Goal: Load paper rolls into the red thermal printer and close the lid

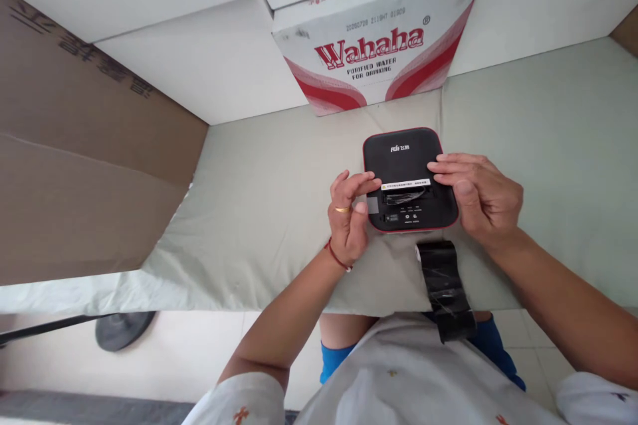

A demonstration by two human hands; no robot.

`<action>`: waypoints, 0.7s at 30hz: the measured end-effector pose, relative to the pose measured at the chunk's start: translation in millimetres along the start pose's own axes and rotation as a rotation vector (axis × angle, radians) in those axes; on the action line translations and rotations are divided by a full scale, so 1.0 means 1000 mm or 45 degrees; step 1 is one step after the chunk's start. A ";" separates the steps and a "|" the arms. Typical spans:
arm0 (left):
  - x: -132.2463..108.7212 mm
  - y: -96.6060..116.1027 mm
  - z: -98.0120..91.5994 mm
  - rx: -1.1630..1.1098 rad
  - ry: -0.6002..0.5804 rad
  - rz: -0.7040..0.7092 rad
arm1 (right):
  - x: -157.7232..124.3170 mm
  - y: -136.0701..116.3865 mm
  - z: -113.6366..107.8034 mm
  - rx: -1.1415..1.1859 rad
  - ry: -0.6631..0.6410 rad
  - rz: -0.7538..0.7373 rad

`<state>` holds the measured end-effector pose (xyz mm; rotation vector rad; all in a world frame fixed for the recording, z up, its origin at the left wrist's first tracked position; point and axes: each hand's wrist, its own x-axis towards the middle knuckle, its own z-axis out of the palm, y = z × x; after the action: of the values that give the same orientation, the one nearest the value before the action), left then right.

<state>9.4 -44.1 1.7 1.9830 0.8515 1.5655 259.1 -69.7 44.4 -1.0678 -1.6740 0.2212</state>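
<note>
A black, red-edged receipt printer [403, 163] lies flat on the cloth-covered table, its top bearing a white logo, a white label strip and a slot. My left hand [349, 216] is at its left edge, bent fingers on the top and thumb lower down, gripping that side. Between that thumb and forefinger, a clear piece of tape [373, 204] sticks out over the printer's edge. On the opposite side my right hand [481, 196] grips the printer, fingers reaching onto the top and thumb against the edge. Just in front, a curled black strip [446, 285] hangs over the table edge.
A white and red water carton [371, 56] stands behind the printer, against white boxes [204, 73]. On the left rises a large brown cardboard box [90, 146]. The pale green cloth [259, 212] ends close to my body. A round black base [124, 331] is on the floor.
</note>
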 end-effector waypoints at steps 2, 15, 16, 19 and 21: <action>0.001 -0.001 0.001 -0.022 0.003 -0.008 | 0.001 -0.001 0.001 0.021 0.014 -0.034; 0.005 -0.032 0.004 -0.350 -0.036 -0.343 | -0.014 -0.022 -0.002 -0.010 -0.241 -0.341; 0.005 -0.035 0.004 -0.360 -0.088 -0.387 | -0.014 -0.022 -0.004 -0.014 -0.235 -0.359; 0.005 -0.038 0.005 -0.453 -0.193 -0.481 | -0.015 -0.020 -0.006 -0.068 -0.295 -0.310; 0.005 -0.037 0.008 -0.508 -0.184 -0.495 | -0.015 -0.018 -0.006 -0.101 -0.347 -0.268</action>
<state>11.0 -14.1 -22.6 1.5186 0.7430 1.2374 254.5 -93.8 47.9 -0.9422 -2.0407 0.1701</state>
